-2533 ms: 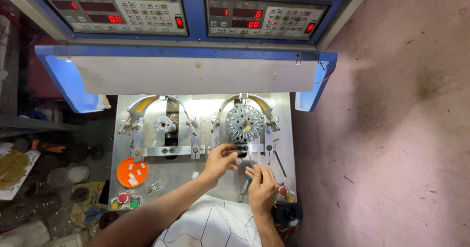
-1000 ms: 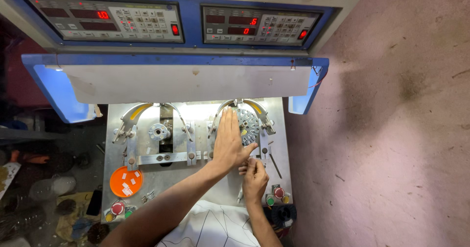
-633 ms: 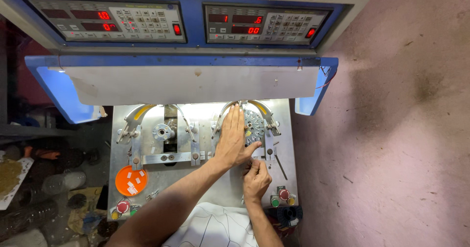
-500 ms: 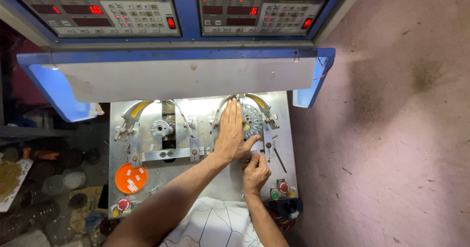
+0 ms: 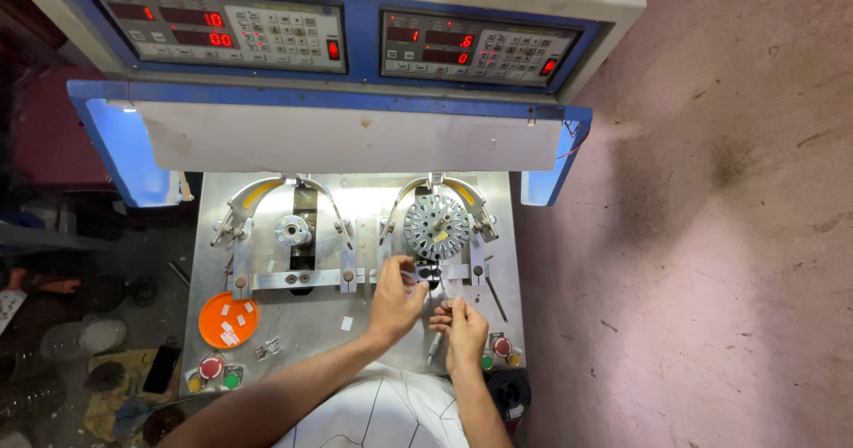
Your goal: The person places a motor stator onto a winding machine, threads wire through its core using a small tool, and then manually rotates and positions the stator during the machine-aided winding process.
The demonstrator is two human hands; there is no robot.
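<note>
A round, slotted metal core sits in the right-hand fixture of the steel work plate. My left hand is just below the core, with its fingers pinched on a small pale slip. Close beside it on the right, my right hand is pinched on a thin wire that runs up toward the core's lower edge. The two hands almost touch. The left-hand fixture holds only a small hub.
An orange lid with white slips lies at the plate's left. Red, green and yellow buttons sit front left, and another set front right. A blue-framed control box with red displays overhangs the back. Clutter lies on the floor at left.
My left hand has come off the core, where it lay flat, and drawn back below it with its fingers pinched. My right hand stays low beside it.
</note>
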